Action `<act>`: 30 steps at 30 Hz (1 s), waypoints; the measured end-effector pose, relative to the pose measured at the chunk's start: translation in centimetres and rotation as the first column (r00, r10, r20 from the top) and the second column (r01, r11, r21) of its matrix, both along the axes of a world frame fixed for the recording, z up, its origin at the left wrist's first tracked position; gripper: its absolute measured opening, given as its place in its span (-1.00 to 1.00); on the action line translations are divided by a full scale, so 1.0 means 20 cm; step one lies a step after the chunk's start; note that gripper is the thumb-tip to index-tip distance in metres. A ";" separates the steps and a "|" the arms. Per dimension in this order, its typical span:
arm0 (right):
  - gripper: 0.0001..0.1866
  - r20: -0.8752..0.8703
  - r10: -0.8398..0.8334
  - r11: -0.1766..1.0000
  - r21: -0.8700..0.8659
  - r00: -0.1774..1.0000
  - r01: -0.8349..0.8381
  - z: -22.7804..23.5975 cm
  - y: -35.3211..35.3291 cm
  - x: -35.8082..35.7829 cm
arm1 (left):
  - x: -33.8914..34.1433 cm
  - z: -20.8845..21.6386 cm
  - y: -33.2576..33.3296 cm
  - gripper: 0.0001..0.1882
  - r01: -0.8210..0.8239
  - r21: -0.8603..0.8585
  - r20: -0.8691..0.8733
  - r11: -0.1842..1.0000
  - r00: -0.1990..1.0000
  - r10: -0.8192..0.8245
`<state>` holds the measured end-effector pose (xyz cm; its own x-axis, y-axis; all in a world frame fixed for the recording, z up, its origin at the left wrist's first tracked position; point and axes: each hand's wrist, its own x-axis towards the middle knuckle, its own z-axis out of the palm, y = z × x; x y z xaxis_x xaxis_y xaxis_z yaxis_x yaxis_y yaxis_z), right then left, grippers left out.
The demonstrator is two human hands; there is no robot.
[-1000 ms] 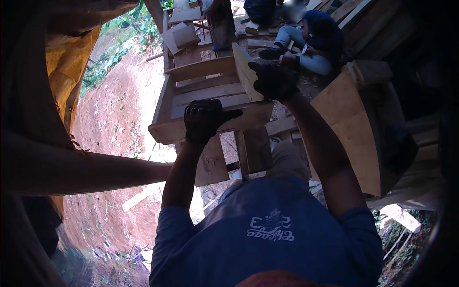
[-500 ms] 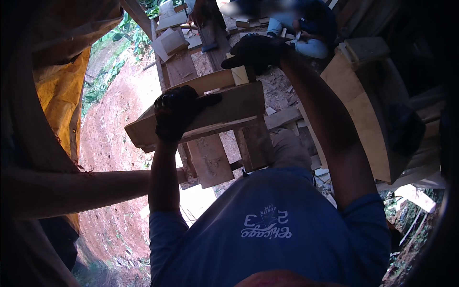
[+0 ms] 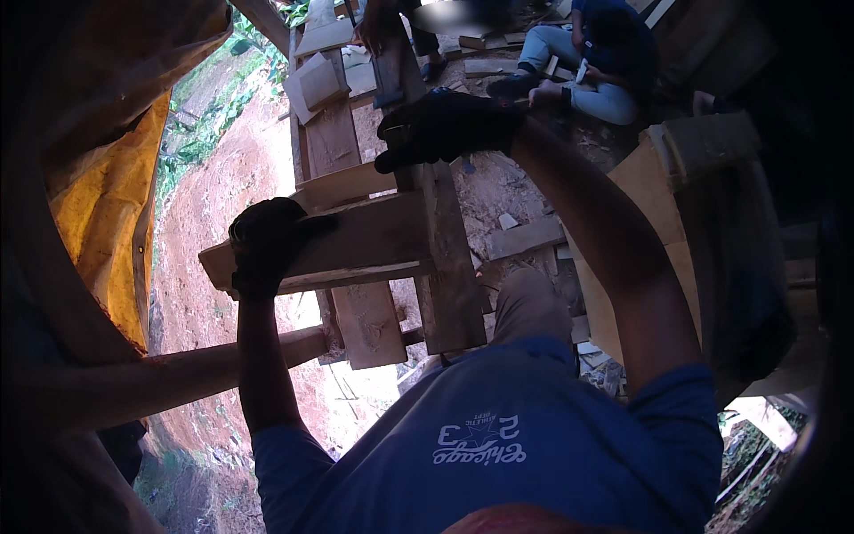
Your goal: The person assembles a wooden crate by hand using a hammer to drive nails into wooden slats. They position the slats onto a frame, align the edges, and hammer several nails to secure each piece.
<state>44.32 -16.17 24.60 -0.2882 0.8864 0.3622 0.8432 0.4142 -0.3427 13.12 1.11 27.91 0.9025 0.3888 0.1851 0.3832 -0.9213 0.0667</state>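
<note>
A wooden frame of joined boards [image 3: 374, 233] lies across a bench of planks [image 3: 366, 325] in front of me. My left hand [image 3: 269, 240], in a black glove, is closed round the frame's left part, its thumb stretched along the near board. At the frame's far right corner is my right hand [image 3: 449, 132], also black-gloved. Its fingers bend over that corner, and the hand hides the wood beneath it. A thinner pale board [image 3: 342, 185] forms the frame's far side.
Loose wood pieces [image 3: 316, 84] lie farther along the bench. A person in light blue trousers [image 3: 605, 100] sits on the ground at the far right; another person's dark hand [image 3: 369, 34] shows beyond the bench. A large curved wooden piece [image 3: 632, 240] stands right; a pole [image 3: 213, 369] crosses left.
The frame and both hands have shifted left in the picture, the left hand also lower. The view has turned somewhat, showing more of the seated person.
</note>
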 end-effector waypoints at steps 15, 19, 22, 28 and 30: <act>0.15 -0.221 -0.208 0.899 -0.428 0.953 0.097 0.11 0.11 0.10 | 0.06 0.11 -0.09 -0.65 -0.134 0.004 0.076 0.991 0.988 0.133; 0.08 -0.168 -0.102 0.888 -0.459 0.980 0.013 0.18 0.17 0.13 | 0.04 0.06 -0.16 -0.58 -0.186 0.044 0.149 0.982 0.973 0.178; 0.05 -0.129 -0.101 0.890 -0.454 0.986 0.032 0.19 0.20 0.14 | 0.07 0.01 -0.19 -0.56 -0.330 -0.037 0.247 0.943 0.911 0.329; -0.09 -0.050 0.041 0.990 0.134 0.998 -0.035 -0.11 0.26 0.21 | 0.15 -0.02 -0.12 -0.81 -0.137 0.379 0.190 0.915 0.979 0.068; -0.14 -0.093 -0.006 0.948 0.317 0.996 0.035 -0.17 0.26 0.19 | 0.15 -0.05 -0.10 -0.68 -0.221 0.432 0.098 0.874 0.975 0.198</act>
<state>48.20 -10.95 21.11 -0.2245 0.7262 0.6498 0.8246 0.4969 -0.2705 16.04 -0.80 26.83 0.7944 0.4364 0.4225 0.5770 -0.7594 -0.3006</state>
